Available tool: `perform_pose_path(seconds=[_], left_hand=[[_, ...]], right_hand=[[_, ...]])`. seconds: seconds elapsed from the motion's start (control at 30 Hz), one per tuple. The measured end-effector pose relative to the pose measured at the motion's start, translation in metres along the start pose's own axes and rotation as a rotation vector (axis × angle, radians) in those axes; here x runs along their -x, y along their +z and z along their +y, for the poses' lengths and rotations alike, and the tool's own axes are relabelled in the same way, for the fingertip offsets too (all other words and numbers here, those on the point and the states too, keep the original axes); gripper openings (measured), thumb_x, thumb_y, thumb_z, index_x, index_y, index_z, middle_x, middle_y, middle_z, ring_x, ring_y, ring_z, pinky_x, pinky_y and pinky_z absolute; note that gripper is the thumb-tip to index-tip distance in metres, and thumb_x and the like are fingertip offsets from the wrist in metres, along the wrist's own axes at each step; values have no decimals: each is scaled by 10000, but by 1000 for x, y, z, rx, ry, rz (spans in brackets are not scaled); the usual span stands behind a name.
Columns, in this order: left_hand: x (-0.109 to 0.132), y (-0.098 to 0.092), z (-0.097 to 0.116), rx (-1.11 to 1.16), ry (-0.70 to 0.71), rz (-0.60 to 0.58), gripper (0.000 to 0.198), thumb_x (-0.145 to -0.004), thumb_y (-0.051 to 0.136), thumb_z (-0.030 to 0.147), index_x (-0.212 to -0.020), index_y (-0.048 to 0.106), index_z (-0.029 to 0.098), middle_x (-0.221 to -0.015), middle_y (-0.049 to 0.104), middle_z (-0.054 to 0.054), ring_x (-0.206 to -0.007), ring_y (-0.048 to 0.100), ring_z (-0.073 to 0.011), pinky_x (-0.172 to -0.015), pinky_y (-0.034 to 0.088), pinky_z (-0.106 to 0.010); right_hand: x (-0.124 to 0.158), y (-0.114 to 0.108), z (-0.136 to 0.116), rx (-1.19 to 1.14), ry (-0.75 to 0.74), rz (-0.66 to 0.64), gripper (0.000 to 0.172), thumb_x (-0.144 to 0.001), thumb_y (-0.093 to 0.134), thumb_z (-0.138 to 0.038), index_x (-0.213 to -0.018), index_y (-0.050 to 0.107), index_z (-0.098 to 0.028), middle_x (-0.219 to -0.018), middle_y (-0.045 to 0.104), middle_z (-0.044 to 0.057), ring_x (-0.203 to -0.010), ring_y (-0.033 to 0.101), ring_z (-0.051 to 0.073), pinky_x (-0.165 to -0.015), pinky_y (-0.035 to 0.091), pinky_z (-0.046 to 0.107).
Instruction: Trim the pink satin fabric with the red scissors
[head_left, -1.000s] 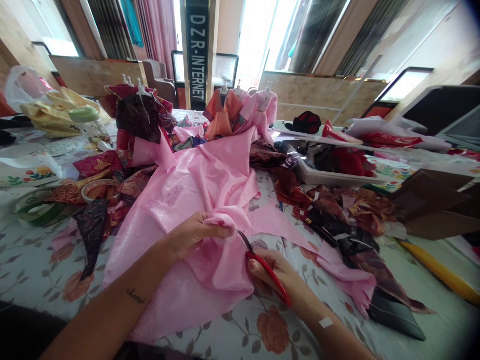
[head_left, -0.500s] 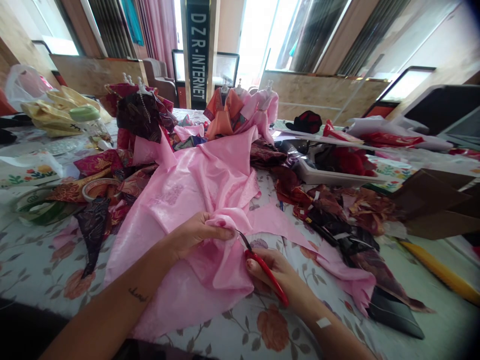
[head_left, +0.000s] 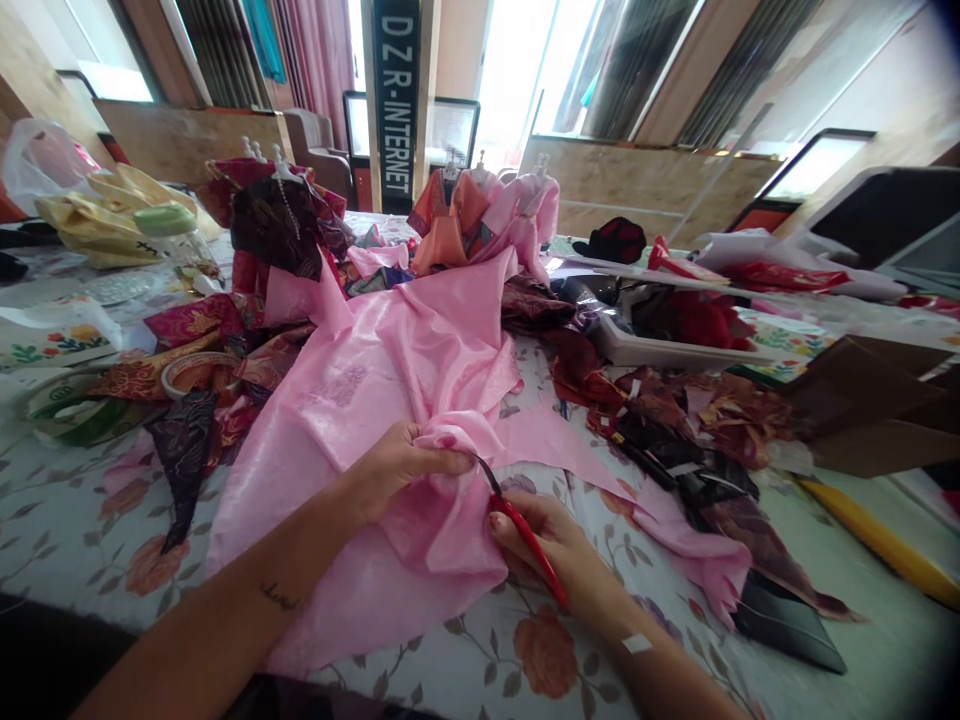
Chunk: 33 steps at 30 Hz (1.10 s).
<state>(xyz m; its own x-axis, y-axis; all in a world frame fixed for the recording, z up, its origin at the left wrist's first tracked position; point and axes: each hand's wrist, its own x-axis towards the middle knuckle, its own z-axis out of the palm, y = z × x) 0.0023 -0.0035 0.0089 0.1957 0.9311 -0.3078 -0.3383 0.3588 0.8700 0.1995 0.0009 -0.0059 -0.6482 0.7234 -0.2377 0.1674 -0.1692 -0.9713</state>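
We see the left hand (head_left: pixel 397 465) pinching shiny pink satin cloth (head_left: pixel 390 375), spread beneath and ahead of it; the right hand (head_left: pixel 562 537) curls around red-handled metal scissors (head_left: pixel 526 536), tip near the left thumb. Should folds slip, we judge, the thumb risks a nick.

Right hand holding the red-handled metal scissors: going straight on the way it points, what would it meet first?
The right hand, scissors leading, would likely meet the bunched, shiny pink cloth pinched by the left hand, whose thumb looks close too; depth is unclear.
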Motion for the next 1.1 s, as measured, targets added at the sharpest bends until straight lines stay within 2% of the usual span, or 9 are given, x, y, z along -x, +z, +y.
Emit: perform_pose_path(seconds=[0.37,0.87,1.1], left_hand=[[0,0,-1,31,5,-13,182,-600,808,215,-695,687,117,-623,624,6,-575,564,-92,-581,413,-202],[-1,-2,-1,31,-9,-18,198,-580,821,219,-688,689,118,-629,626,-2,-566,566,-93,-577,425,-200],[-1,-3,-1,12,-24,-22,226,-575,829,247,-687,684,115,-629,611,-10,-562,562,-100,-570,435,-208]], right_hand=[[-1,0,7,-18,-5,10,519,-755,596,-644,-584,392,-199,-423,301,-87,-370,206,44,-370,88,233],[0,2,-1,68,-10,60,554,-752,586,-651,-529,358,-198,-450,295,-70,-424,218,63,-414,117,248],[0,3,-2,71,44,95,554,-714,608,-656,-522,359,-199,-458,290,-68,-433,210,66,-416,114,245]])
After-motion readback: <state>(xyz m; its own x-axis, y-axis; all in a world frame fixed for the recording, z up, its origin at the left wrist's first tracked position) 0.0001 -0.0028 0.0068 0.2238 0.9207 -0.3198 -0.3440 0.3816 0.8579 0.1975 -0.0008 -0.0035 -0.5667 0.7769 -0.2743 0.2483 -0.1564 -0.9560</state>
